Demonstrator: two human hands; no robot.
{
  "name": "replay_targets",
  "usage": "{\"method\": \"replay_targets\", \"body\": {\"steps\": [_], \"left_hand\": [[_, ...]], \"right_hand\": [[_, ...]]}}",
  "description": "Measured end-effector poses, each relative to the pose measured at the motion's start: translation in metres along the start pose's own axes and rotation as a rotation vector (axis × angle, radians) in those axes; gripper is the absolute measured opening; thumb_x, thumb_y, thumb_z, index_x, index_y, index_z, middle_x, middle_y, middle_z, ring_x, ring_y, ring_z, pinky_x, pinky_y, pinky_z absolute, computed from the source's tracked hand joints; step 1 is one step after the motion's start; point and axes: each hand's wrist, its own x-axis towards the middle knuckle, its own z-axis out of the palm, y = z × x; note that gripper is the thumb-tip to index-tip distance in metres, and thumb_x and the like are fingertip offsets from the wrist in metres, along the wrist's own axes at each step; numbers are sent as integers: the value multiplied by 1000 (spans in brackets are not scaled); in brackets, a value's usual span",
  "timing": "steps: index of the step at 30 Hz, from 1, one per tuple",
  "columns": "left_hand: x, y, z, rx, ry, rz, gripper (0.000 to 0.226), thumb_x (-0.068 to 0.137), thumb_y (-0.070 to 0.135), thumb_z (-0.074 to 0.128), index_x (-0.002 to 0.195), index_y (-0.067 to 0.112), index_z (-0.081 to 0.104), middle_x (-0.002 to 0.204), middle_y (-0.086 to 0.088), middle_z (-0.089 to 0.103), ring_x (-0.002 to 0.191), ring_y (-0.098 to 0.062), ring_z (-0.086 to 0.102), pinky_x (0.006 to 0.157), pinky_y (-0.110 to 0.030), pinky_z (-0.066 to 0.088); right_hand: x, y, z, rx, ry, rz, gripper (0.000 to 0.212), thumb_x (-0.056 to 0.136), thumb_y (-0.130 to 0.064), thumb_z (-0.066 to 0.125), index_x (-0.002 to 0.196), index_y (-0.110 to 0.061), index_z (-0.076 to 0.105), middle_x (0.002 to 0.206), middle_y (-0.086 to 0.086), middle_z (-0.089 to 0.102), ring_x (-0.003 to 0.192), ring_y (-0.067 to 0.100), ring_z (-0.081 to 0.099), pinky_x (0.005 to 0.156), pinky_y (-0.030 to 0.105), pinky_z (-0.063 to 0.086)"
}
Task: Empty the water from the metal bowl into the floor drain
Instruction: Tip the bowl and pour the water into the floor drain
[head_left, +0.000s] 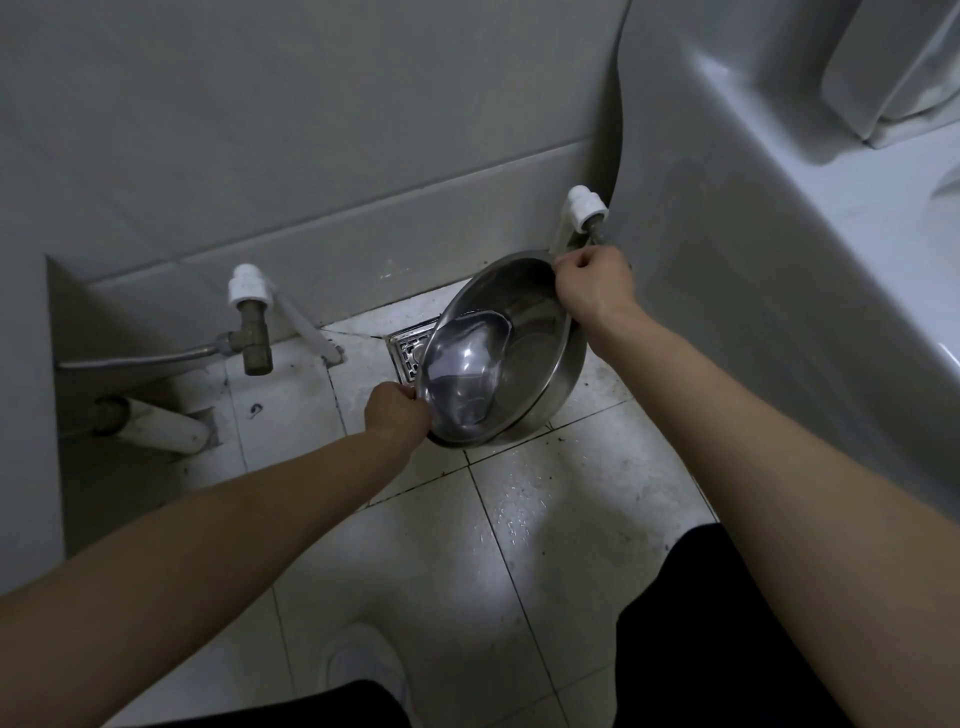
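Nearest the camera, black shorts (701, 623) covered 2 knees, with 1 white shoe (363, 670) between them on the wet tile floor (545, 519). 2 bare forearms reached forward to 1 metal bowl (530, 332), held above the floor and tilted steeply down to the left. The left hand (396, 410) clenched around the bowl's low rim, and the right hand (592, 283) gripped the raised rim at the opposite side. A shallow pool of water (467, 374) lay in the lowered part of the bowl. That low edge hung over 1 square floor drain (408, 348), hiding part of its grate. Farther back, 2 white pipe caps (248, 285) (584, 205) stood out from the tiled wall (311, 156). The left one carried 1 brass valve (254, 332) with 1 braided hose (145, 359) running left. 1 large white fixture (779, 260) filled the right side.
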Motion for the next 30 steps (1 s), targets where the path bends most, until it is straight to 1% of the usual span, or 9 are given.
{"method": "replay_targets", "body": {"steps": [2,5,9,13,21,24,25,28,30], "left_hand": [[1,0,0,5,0,-4,10,89,0,60,82,6,65,73,-5,60,66,-14,55,67,-31,50],[1,-2,0,17,-11,-6,11,89,-1,58,91,0,69,77,-10,63,73,-22,61,68,-32,53],[3,-3,1,19,-5,-12,11,89,0,59,94,2,68,75,-6,60,67,-15,55,63,-29,47],[2,-3,1,13,-18,-14,12,88,0,60,96,0,70,84,-13,66,76,-22,62,63,-29,49],[3,-3,0,17,-20,-17,13,88,2,60,94,-1,71,81,-14,66,74,-23,62,55,-25,45],[3,-3,1,14,-15,-22,9,88,0,60,90,-1,68,78,-11,64,75,-24,61,62,-29,49],[3,-3,1,10,-12,-16,5,88,0,60,86,1,64,74,-7,60,73,-22,59,65,-29,49],[3,-3,0,-10,1,-2,14,88,-1,61,83,12,57,70,1,51,66,-14,50,70,-29,45],[2,-3,0,-16,7,0,16,87,-1,61,80,13,56,69,1,52,68,-16,50,70,-29,46]], "right_hand": [[0,0,0,6,-4,4,29,102,-17,50,113,1,70,118,14,70,105,25,65,92,32,53],[-1,0,2,11,-5,5,30,102,-16,49,114,3,70,119,18,70,108,29,66,92,35,54],[0,-1,3,18,-6,4,29,102,-15,50,111,3,71,116,16,71,105,26,66,93,33,53],[0,-1,3,28,-14,1,31,102,-16,52,114,6,69,119,20,70,108,29,66,86,30,49],[0,-2,3,16,-14,-5,31,101,-19,53,113,4,70,115,20,70,101,28,66,94,36,53],[0,-3,4,10,-15,-11,31,101,-18,53,112,5,70,111,21,70,96,26,65,91,37,54],[0,-2,4,4,-16,-15,31,101,-18,52,111,6,70,108,21,70,93,26,64,88,36,54],[0,-2,3,-5,-30,-24,31,101,-16,50,108,7,71,92,15,63,84,23,60,73,30,50],[-1,-2,3,1,-30,-22,31,101,-15,50,110,7,71,97,19,67,89,27,65,75,31,51]]}}
